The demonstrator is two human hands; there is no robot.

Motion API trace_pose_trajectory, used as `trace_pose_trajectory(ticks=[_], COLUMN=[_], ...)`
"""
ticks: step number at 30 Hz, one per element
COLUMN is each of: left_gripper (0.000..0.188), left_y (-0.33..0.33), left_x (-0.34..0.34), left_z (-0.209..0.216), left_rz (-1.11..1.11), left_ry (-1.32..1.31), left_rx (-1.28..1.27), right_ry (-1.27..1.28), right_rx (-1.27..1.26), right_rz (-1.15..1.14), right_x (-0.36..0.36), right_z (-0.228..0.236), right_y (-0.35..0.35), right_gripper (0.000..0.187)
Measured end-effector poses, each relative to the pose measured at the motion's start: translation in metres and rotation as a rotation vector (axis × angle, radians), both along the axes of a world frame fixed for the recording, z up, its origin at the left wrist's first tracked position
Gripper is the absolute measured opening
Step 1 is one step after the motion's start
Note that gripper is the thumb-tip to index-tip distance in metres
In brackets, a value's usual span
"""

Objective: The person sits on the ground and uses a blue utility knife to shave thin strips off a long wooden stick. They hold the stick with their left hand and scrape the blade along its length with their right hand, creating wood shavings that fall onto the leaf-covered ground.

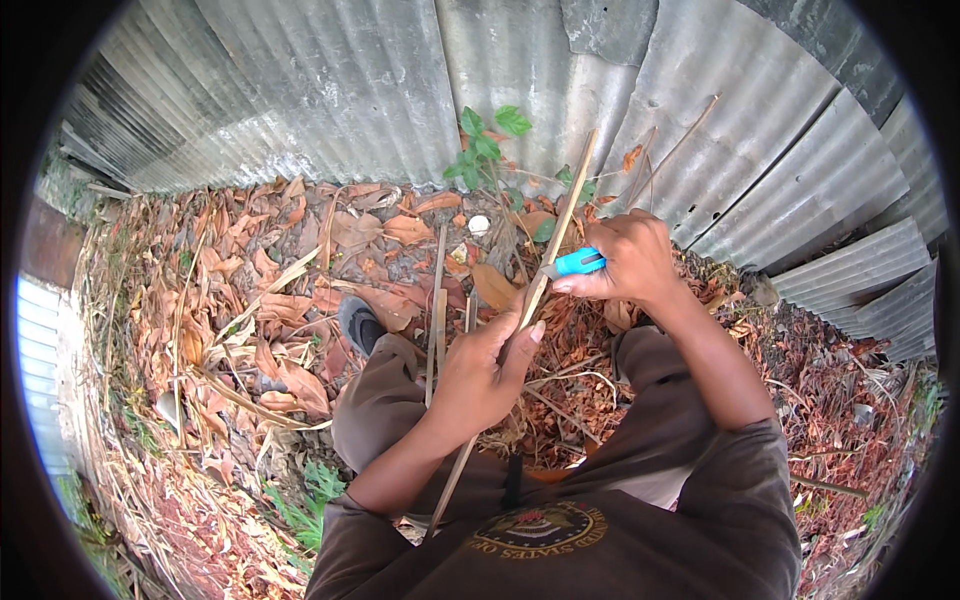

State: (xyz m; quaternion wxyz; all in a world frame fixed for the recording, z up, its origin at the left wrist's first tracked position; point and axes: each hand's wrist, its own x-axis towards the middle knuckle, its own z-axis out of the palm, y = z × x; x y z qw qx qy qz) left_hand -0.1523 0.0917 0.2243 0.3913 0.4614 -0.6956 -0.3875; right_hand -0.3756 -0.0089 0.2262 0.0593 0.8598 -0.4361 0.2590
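A long, thin wooden stick (567, 215) slants from near my body up toward the metal fence. My left hand (482, 375) is closed round its middle, with the thumb lying along it. In my right hand (635, 262) is a blue utility knife (578, 263), its fingers wrapped round the handle. The blade end points left and meets the stick just above my left hand. Part of the handle is hidden inside my right fist. Below my left hand the stick's lower end runs down beside my thigh.
Corrugated metal sheets (300, 95) form a fence ahead. Dry brown leaves (300, 385) cover the ground. More thin sticks (440, 300) stand between my legs, near my shoe (361, 324). A green-leaved plant (482, 150) grows against the fence, and a thin twig (690, 135) leans there.
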Motion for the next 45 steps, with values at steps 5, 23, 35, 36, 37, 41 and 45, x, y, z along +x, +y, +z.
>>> trace_pose_trajectory(ticks=[5, 23, 35, 36, 37, 41, 45], left_gripper=[0.042, 0.041, 0.038, 0.038, 0.038, 0.037, 0.038], left_y=[0.017, -0.003, -0.001, 0.001, 0.002, 0.002, 0.003], left_x=[0.0, -0.012, -0.013, -0.012, -0.011, -0.015, -0.017], left_z=[0.008, 0.008, 0.005, 0.007, 0.007, 0.007, 0.0], left_rz=[-0.116, 0.02, 0.037, 0.034, 0.032, 0.02, -0.007], left_ry=[0.017, 0.359, 0.314, 0.312, 0.31, 0.323, 0.313], left_rx=[0.199, 0.411, 0.398, 0.43, 0.463, 0.476, 0.424], right_ry=[-0.133, -0.108, -0.114, -0.09, -0.066, -0.061, -0.061], right_rx=[0.172, 0.233, 0.041, 0.035, 0.029, 0.024, 0.013], right_rz=[-0.517, -0.028, -0.043, -0.078, -0.113, -0.113, -0.157], right_x=[-0.054, 0.002, -0.004, -0.007, -0.01, -0.019, -0.026], right_z=[0.002, 0.002, -0.012, -0.012, -0.014, -0.022, -0.022], right_y=[-0.054, 0.005, -0.025, -0.032, -0.036, -0.044, -0.051], right_gripper=[0.076, 0.068, 0.067, 0.067, 0.067, 0.068, 0.069])
